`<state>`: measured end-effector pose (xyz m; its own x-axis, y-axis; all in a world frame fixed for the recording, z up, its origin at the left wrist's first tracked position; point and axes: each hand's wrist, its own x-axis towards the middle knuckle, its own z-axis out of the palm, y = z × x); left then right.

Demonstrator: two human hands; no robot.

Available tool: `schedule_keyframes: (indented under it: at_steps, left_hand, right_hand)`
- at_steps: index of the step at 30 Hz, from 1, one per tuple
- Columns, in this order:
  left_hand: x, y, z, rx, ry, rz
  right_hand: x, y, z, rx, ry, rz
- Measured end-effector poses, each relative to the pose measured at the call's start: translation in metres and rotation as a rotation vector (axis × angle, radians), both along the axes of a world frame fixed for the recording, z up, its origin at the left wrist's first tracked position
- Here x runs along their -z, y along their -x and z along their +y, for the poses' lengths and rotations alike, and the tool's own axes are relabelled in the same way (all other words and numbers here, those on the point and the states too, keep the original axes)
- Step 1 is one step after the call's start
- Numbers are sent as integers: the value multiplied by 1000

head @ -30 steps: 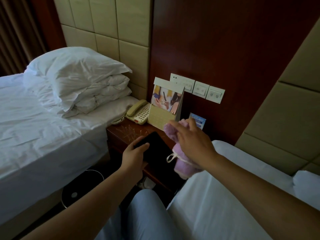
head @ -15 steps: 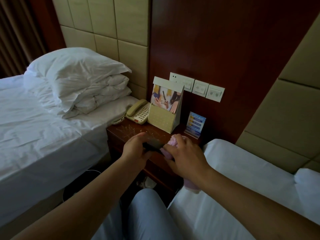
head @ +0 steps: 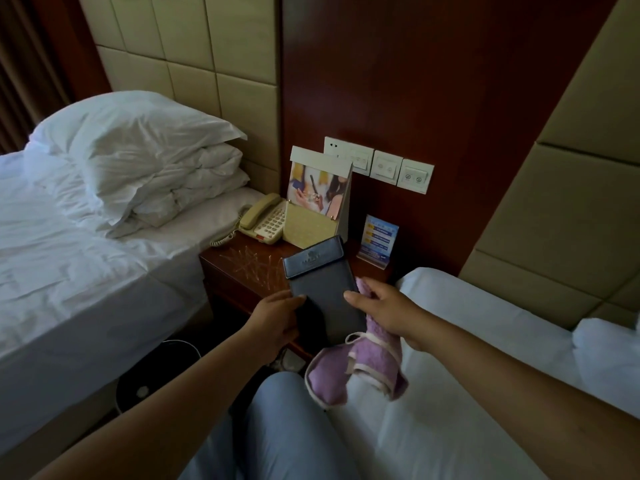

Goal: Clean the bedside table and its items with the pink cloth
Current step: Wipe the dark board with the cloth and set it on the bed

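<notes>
A dark leather folder [head: 320,282] is tilted up above the front of the wooden bedside table [head: 242,268]. My left hand [head: 277,322] grips its lower left edge. My right hand [head: 384,311] holds the folder's right edge together with the pink cloth [head: 360,368], which hangs down below the hand. On the table stand a beige telephone [head: 263,220], a standing photo calendar [head: 317,206] and a small blue sign card [head: 377,240]. White scratch marks show on the table top.
A white bed with a pillow [head: 138,157] lies left of the table, another white bed [head: 485,341] right. Wall switches [head: 384,168] sit above the table. A dark round bin [head: 152,379] stands on the floor lower left. My knee in light blue trousers is at bottom centre.
The folder, lying flat on the table before, has been lifted and tilted up toward me with both hands. The pink cloth has come down from over the table to beside the folder.
</notes>
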<state>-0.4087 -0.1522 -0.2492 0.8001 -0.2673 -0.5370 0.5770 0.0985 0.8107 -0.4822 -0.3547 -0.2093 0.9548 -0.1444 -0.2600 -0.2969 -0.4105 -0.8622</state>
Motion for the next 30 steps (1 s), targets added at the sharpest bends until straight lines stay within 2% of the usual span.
schedule_keyframes:
  at_steps: [5, 11, 16, 24, 30]
  left_hand:
    - [2, 4, -9, 56, -27, -58]
    - [12, 14, -30, 111, -152, -149]
    - [31, 34, -63, 237, -254, -145]
    - [63, 78, -132, 441, -331, -115]
    - [90, 108, -172, 520, -344, -106]
  right_hand:
    - [7, 7, -26, 40, 96, 6]
    - [10, 20, -73, 73, 427, -30]
    - [0, 33, -107, 156, 576, -6]
    - [3, 56, -149, 270, 865, -262]
    - [9, 67, -169, 253, 921, -254]
